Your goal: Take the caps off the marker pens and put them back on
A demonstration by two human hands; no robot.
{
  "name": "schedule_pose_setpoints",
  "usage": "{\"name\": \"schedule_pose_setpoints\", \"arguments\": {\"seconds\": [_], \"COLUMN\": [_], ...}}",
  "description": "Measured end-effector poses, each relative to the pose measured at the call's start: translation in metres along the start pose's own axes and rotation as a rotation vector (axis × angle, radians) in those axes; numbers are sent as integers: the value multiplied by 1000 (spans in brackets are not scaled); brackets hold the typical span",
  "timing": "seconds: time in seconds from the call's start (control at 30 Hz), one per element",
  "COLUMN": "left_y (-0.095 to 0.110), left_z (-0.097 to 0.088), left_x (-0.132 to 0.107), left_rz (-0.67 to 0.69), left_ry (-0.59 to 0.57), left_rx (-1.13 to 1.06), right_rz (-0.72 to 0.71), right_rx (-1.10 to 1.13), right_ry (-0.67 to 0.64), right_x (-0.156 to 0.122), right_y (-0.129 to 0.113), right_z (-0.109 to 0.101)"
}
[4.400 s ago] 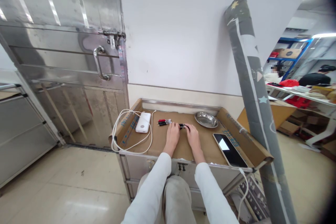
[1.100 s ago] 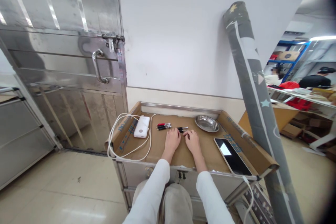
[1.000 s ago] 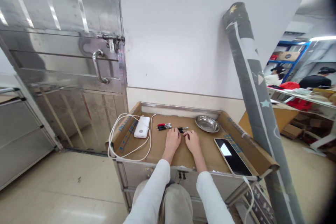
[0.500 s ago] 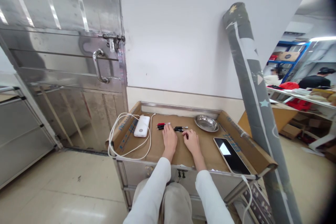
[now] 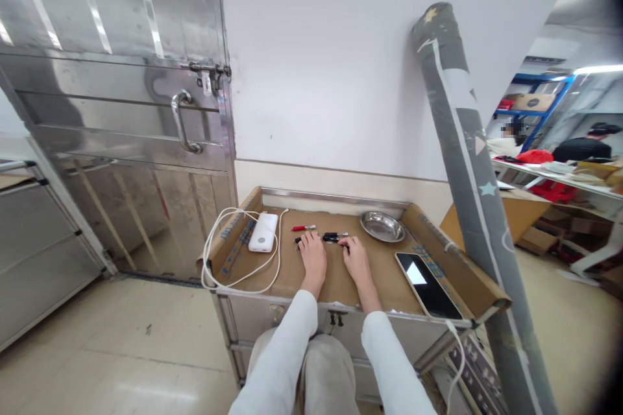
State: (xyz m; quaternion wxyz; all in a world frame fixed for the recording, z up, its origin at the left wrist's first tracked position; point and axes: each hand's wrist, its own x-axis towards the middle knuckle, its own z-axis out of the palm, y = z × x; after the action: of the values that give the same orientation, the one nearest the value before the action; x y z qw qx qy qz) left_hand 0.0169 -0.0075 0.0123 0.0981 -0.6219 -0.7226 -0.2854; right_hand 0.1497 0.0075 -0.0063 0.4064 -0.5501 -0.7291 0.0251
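My left hand (image 5: 314, 260) rests on the cardboard-covered top with its fingers bent over a black pen (image 5: 297, 240), which is mostly hidden beneath them. Just behind those fingers lies a red pen (image 5: 302, 228) with a clear end. My right hand (image 5: 359, 263) is closed at the thumb and fingertips round the right end of another black pen (image 5: 331, 239). A further black pen (image 5: 335, 234) lies right behind that one, nearly parallel to it.
A white power bank (image 5: 263, 233) with a looped white cable (image 5: 206, 253) lies left. At right are a round metal dish (image 5: 382, 227) and a phone (image 5: 429, 286). A grey patterned roll (image 5: 467, 142) leans on the wall. Two people sit at a far bench.
My left hand has drawn slightly toward me with a black pen, apart from the red pen, which now shows fully. My right fingertips have moved up onto a black pen's end.
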Motion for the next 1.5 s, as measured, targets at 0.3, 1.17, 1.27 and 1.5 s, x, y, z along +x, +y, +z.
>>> {"name": "schedule_pose_setpoints", "arguments": {"seconds": [0.3, 1.17, 1.27, 1.5], "left_y": [2, 1, 0, 0], "left_z": [1, 1, 2, -4], "left_x": [6, 3, 3, 3], "left_rz": [98, 274, 271, 220], "left_ry": [67, 83, 97, 148], "left_rx": [-100, -1029, -1022, -1022], "right_rz": [-13, -21, -28, -31], "right_rx": [89, 258, 271, 283], "right_ry": [77, 60, 61, 64], "right_x": [2, 4, 4, 4], "right_y": [-7, -4, -2, -2], "right_z": [-3, 2, 4, 4]}}
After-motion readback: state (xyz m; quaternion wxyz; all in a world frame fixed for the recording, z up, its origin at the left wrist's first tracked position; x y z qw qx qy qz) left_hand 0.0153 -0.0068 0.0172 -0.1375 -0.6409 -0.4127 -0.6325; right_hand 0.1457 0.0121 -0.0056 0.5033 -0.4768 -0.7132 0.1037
